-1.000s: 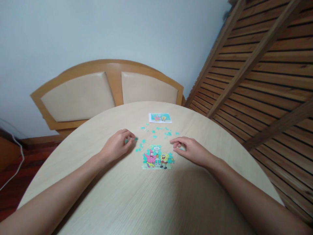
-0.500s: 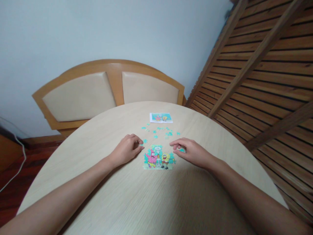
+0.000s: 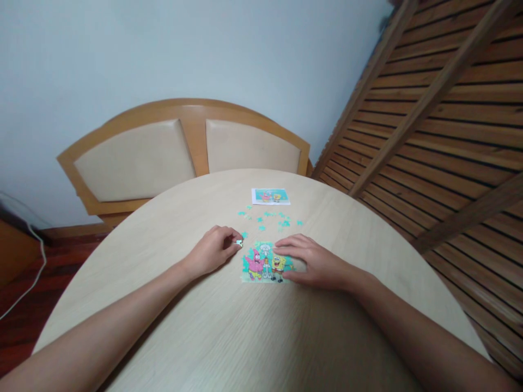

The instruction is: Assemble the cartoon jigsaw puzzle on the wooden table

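A partly joined jigsaw puzzle (image 3: 256, 267) lies flat on the table, showing pink, white and yellow cartoon figures on turquoise. Left of it, my left hand (image 3: 216, 247) pinches a small puzzle piece (image 3: 239, 243) between thumb and fingers. My right hand (image 3: 316, 260) rests over the puzzle's right side, fingers apart, thumb near its lower edge and fingertips near the white figure; it covers part of that side. Another turquoise piece (image 3: 244, 235) lies just beyond my left fingertips.
Several loose turquoise pieces (image 3: 284, 223) are scattered beyond the puzzle. Behind them lies a reference picture (image 3: 272, 196) with a white border. A padded wooden chair back (image 3: 192, 141) stands at the round table's (image 3: 196, 337) far edge. Wooden slats (image 3: 449, 130) rise at the right.
My right hand has moved left and down onto the puzzle's right side, and its fingers have spread. The piece in my left hand now shows more clearly; that hand has hardly moved.
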`<move>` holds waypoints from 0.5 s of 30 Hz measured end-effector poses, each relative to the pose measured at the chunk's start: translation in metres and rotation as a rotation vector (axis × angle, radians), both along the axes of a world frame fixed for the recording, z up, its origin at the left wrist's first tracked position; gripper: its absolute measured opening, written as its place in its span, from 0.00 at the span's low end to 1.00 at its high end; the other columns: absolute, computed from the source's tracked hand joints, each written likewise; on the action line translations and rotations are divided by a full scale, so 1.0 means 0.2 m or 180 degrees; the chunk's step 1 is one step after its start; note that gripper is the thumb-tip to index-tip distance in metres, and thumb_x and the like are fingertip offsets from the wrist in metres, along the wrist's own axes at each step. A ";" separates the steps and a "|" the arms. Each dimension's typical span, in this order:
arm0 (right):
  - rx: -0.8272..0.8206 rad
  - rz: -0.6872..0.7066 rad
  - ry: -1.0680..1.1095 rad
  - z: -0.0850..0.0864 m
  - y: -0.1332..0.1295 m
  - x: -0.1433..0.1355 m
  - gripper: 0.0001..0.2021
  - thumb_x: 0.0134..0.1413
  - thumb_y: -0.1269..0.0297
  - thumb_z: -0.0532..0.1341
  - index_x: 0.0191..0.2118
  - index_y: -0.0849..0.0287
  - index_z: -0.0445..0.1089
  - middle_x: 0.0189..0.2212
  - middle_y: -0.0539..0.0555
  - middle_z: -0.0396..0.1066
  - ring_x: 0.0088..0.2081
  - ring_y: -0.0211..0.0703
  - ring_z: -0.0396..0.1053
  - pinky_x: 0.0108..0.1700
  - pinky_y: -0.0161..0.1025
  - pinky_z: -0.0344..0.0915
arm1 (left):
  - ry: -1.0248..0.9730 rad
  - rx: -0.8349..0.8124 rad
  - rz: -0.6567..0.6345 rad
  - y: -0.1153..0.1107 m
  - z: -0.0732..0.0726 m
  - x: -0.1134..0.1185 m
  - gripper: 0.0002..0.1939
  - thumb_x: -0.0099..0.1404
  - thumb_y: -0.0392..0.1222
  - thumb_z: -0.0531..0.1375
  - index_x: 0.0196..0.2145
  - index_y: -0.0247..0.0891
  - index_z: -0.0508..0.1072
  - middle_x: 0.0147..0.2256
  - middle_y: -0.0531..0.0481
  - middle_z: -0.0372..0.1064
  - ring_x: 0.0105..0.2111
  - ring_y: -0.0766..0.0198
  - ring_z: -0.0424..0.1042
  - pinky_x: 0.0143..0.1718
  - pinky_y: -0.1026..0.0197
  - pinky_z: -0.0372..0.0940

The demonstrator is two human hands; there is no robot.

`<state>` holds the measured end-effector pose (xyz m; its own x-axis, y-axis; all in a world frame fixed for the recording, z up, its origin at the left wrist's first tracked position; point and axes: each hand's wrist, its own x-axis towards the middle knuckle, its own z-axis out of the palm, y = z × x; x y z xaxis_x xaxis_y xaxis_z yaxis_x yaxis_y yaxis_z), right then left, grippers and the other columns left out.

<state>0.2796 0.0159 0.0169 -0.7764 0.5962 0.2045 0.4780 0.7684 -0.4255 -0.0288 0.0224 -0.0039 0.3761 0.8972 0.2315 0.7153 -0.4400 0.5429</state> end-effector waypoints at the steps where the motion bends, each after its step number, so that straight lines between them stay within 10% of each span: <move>1: -0.0010 0.0038 -0.0021 0.00 0.00 0.00 0.23 0.58 0.54 0.66 0.58 0.53 0.72 0.57 0.60 0.70 0.58 0.55 0.65 0.61 0.55 0.60 | 0.0034 0.0000 0.0015 0.00 0.00 0.00 0.10 0.65 0.43 0.59 0.41 0.37 0.77 0.34 0.47 0.75 0.36 0.59 0.70 0.41 0.56 0.64; 15: 0.0432 -0.0552 0.0119 -0.02 0.07 0.07 0.14 0.62 0.65 0.60 0.52 0.54 0.74 0.49 0.58 0.75 0.53 0.52 0.69 0.57 0.54 0.64 | 0.0729 -0.0093 0.1050 0.03 0.16 -0.20 0.14 0.68 0.49 0.56 0.40 0.39 0.78 0.35 0.45 0.77 0.33 0.56 0.73 0.31 0.59 0.61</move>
